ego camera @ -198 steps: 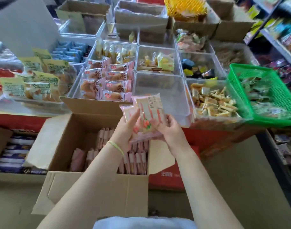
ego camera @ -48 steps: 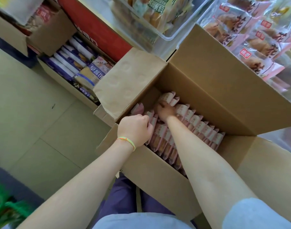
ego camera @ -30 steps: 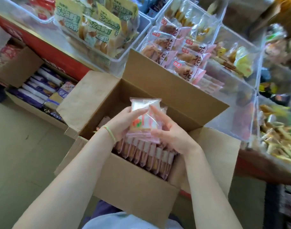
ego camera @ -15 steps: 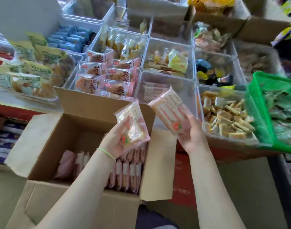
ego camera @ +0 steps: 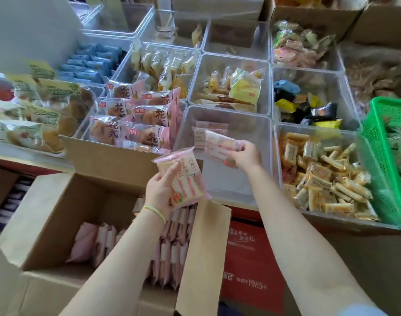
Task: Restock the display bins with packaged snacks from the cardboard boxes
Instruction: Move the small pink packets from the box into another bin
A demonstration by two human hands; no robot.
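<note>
The right hand (ego camera: 246, 156) pinches a pink snack pack (ego camera: 220, 144) by its near end and holds it over the clear bin (ego camera: 227, 192), whose far end already has a few matching packs (ego camera: 203, 133) lying flat. The left hand (ego camera: 159, 190) grips a second pink pack (ego camera: 186, 179), fingers curled round its left edge, above the far side of the open cardboard box (ego camera: 51, 213). Below that hand, rows of the same packs (ego camera: 172, 247) stand on edge in the box. The box's upright right flap (ego camera: 204, 254) rises just right of the left wrist, between box and bin, and its far flap (ego camera: 108, 156) stands against the counter edge beyond the left hand.

Left of the held packs, a bin of pink-wrapped pastries (ego camera: 140, 119) sits just beside the clear bin. Right of the right hand, a bin of wafer sticks (ego camera: 320, 176) is heaped high, and a green basket (ego camera: 386, 160) overlaps its right side. Beyond the right hand are a bin with yellow packets (ego camera: 238, 92) and one with dark and yellow wrappers (ego camera: 309, 106). Farther left, blue packs (ego camera: 90, 62) and bagged buns (ego camera: 42, 115) fill other bins; their printing is too blurred to read. A red carton (ego camera: 249, 258) sits under the right forearm.
</note>
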